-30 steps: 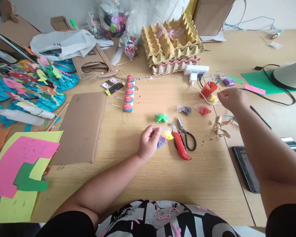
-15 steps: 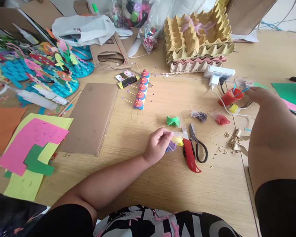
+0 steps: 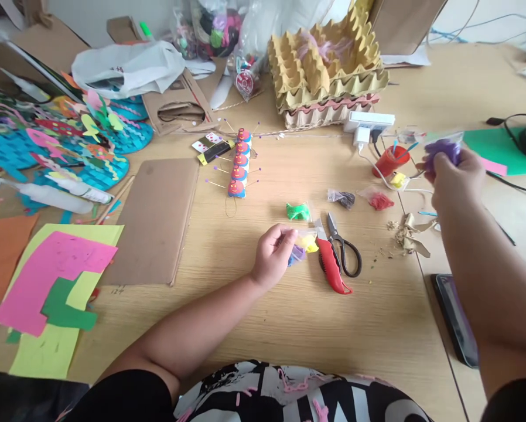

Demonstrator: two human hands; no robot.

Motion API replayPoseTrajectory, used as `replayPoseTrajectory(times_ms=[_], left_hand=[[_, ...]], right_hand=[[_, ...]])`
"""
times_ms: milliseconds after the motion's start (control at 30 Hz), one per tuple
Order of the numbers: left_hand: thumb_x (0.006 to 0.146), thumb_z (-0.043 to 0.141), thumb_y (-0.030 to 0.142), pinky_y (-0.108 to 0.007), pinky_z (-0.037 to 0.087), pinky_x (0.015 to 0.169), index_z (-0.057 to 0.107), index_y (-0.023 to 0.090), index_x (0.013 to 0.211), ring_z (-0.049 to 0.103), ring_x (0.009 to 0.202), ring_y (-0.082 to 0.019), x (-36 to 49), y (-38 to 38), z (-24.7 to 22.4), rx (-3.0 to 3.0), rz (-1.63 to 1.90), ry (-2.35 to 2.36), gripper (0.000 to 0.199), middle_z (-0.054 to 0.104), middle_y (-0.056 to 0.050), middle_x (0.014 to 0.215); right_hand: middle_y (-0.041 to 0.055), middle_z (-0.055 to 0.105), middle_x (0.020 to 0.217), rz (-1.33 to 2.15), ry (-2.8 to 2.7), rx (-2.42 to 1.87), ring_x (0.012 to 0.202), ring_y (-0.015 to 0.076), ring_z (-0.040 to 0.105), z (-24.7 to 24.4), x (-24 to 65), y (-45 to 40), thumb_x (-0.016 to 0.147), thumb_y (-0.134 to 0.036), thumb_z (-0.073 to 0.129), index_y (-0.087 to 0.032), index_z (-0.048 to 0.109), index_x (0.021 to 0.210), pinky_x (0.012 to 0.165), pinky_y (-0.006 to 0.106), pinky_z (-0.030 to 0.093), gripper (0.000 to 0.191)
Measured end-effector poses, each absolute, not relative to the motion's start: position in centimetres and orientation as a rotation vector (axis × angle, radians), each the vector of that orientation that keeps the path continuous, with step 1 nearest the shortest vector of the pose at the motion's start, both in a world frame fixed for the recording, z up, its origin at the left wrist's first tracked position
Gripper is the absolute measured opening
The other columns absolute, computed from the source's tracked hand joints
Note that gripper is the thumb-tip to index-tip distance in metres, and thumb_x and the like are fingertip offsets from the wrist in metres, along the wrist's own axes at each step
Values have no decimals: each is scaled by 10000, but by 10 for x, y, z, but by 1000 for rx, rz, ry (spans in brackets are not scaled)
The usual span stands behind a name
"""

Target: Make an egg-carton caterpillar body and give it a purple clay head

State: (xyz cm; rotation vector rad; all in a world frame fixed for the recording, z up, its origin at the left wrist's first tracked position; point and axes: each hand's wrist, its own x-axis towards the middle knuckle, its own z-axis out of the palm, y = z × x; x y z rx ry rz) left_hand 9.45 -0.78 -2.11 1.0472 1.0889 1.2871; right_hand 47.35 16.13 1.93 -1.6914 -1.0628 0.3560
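Pinched in my left hand (image 3: pixel 272 257) are small clear bags of clay, one yellow (image 3: pixel 307 241) and one purple-blue (image 3: pixel 296 255), held just above the table. My right hand (image 3: pixel 460 176) is raised on the right, its fingers closed round a bag of purple clay (image 3: pixel 443 152). Green clay (image 3: pixel 298 211), a dark grey bag (image 3: pixel 342 198) and a red bag (image 3: pixel 379 200) lie beyond my left hand. Close to its right are a red-handled folding saw (image 3: pixel 331 264) and black scissors (image 3: pixel 345 249). A row of red-and-blue painted egg-carton cups with pins (image 3: pixel 240 167) stands further back.
A red cup (image 3: pixel 390 161) with sticks stands by a white power strip (image 3: pixel 371 121) and cables. Egg trays (image 3: pixel 328 88) are stacked behind. Cardboard (image 3: pixel 153 220), coloured paper (image 3: pixel 58 275) and blue woven crafts (image 3: pixel 109 167) occupy the left. A tablet (image 3: pixel 454 319) and wood scraps (image 3: pixel 407 234) lie right.
My right hand has come back from behind the red cup and now shows a bag of purple clay in its grip. My left hand keeps its bags. The view has shifted to the right.
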Motion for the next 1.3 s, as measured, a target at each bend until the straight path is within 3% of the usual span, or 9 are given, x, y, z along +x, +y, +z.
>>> replayPoseTrajectory(times_ms=[133, 267, 533, 700, 833, 933, 1067, 1133, 1300], left_hand=[[887, 752, 713, -207, 566, 536, 648, 195, 828, 625, 547, -90, 95, -8, -24, 1063, 1313, 1107, 532, 651, 34, 700], [870, 739, 756, -201, 543, 537, 642, 196, 816, 601, 552, -90, 94, -7, -24, 1083, 1314, 1136, 570, 634, 37, 673], [901, 685, 784, -211, 476, 538, 592, 197, 741, 553, 572, -96, 94, -4, -20, 1206, 1316, 1022, 616, 597, 22, 647], [899, 648, 822, -242, 420, 529, 575, 210, 729, 491, 569, -112, 92, -5, -17, 1280, 1197, 965, 640, 534, 26, 630], [1002, 572, 732, -275, 401, 608, 586, 205, 723, 479, 633, -131, 89, -9, -13, 1481, 1135, 958, 596, 524, 5, 660], [1034, 551, 686, -285, 382, 630, 521, 207, 685, 441, 642, -130, 87, -10, -12, 1522, 1192, 988, 593, 475, 12, 654], [1009, 589, 709, -258, 410, 646, 525, 204, 726, 459, 664, -116, 88, -8, -18, 1349, 1335, 1062, 582, 502, 23, 688], [970, 614, 754, -240, 429, 635, 540, 203, 747, 476, 657, -108, 90, -6, -23, 1229, 1393, 1083, 599, 528, 28, 695], [917, 660, 789, -214, 475, 619, 584, 204, 825, 538, 655, -102, 95, -4, -30, 1004, 1385, 1063, 597, 608, 29, 734]], right_hand=[[89, 803, 950, 743, -934, -1500, 745, 122, 757, 28, 408, 92, 967, -101, 669, -137, 759, 1142, 825, 312, 605, 200], [49, 797, 958, 1034, -1069, -1345, 753, 141, 746, 26, 349, 47, 926, -271, 762, -209, 756, 1125, 790, 316, 627, 209], [43, 793, 969, 1508, -1276, -1168, 865, 199, 743, 33, 289, 11, 808, -556, 879, -231, 742, 1051, 835, 363, 644, 428], [14, 721, 845, 1481, -1550, -1205, 747, 166, 655, 41, 294, 10, 834, -598, 838, -202, 748, 965, 704, 305, 570, 427], [16, 678, 756, 1290, -1903, -1231, 706, 165, 607, 55, 296, 9, 922, -655, 740, -186, 750, 908, 687, 306, 532, 469], [101, 780, 1030, 1087, -1995, -1167, 926, 259, 713, 57, 291, 2, 862, -671, 809, -204, 757, 1124, 875, 405, 603, 538], [163, 746, 1377, 1022, -1979, -1212, 1181, 357, 754, 42, 276, -12, 719, -584, 955, -265, 555, 1534, 1001, 500, 631, 962], [170, 732, 1414, 982, -1954, -1270, 1212, 378, 758, 33, 267, -19, 714, -530, 967, -285, 496, 1583, 986, 514, 644, 1018], [121, 782, 1335, 865, -1934, -1379, 1146, 398, 790, 23, 250, -29, 754, -399, 945, -372, 485, 1574, 920, 534, 655, 941]])
